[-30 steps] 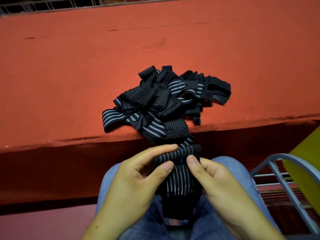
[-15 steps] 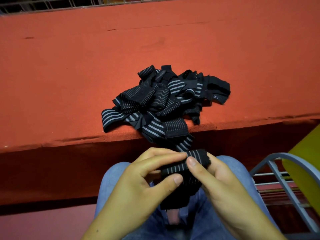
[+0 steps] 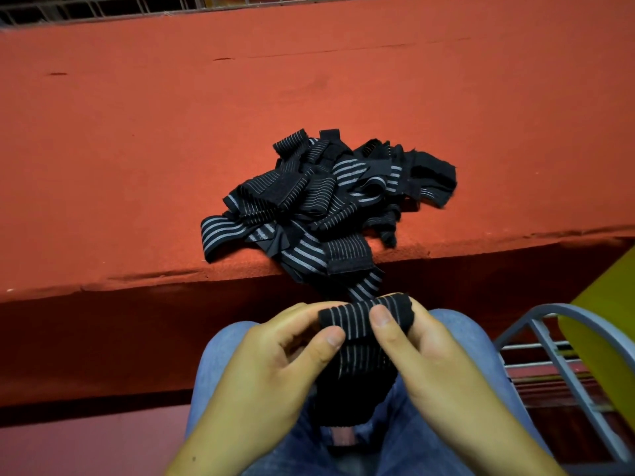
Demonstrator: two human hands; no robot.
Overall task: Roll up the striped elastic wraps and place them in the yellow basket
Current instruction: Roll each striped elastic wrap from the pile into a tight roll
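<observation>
A black elastic wrap with thin grey stripes (image 3: 360, 322) is partly rolled above my lap, its loose tail hanging down between my knees. My left hand (image 3: 275, 365) pinches the roll's left end between thumb and fingers. My right hand (image 3: 429, 355) grips the right end, thumb on top. A tangled pile of striped wraps (image 3: 319, 201) lies on the red surface (image 3: 137, 149) just beyond, one strap drooping over the front edge. A slice of the yellow basket (image 3: 604, 331) shows at the right edge.
A grey metal wire rack (image 3: 549, 345) stands at my right, beside the basket. Metal railing (image 3: 103, 8) runs along the far side of the red surface. My knees in blue jeans (image 3: 220, 359) sit below its front edge.
The roll has grown thicker and the hanging tail shorter as both hands turned it. The hands have risen slightly toward the surface edge. The pile has not moved.
</observation>
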